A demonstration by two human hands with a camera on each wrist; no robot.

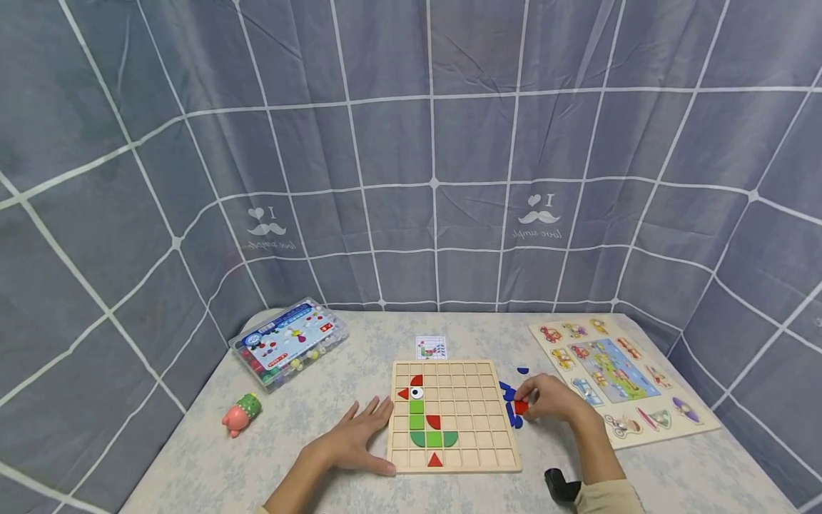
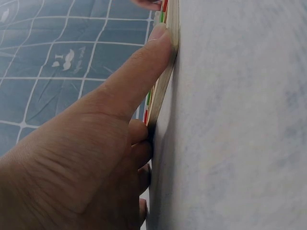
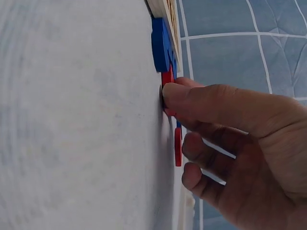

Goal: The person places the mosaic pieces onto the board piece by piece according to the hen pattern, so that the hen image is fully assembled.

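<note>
My left hand (image 1: 352, 440) lies with spread fingers against the left edge of the wooden grid board (image 1: 477, 405); its thumb sits at the board's near left corner. Red, green and white-eye pieces form a bird-like figure in the left columns, with a light green square (image 1: 417, 407) and a red triangle (image 1: 434, 460) among them. Right of the board, my right hand (image 1: 554, 400) pinches a red piece (image 3: 168, 76) between thumb and finger, low over the table. Blue pieces (image 3: 161, 45) lie around it, and another red piece (image 3: 178, 146) is under the curled fingers.
A pattern card (image 1: 431, 348) lies behind the board. At the left are a plastic case of beads (image 1: 292, 339) and a pink and green toy (image 1: 241, 414). A wooden picture puzzle (image 1: 616, 378) stands right, with a black object (image 1: 561, 487) near my right forearm.
</note>
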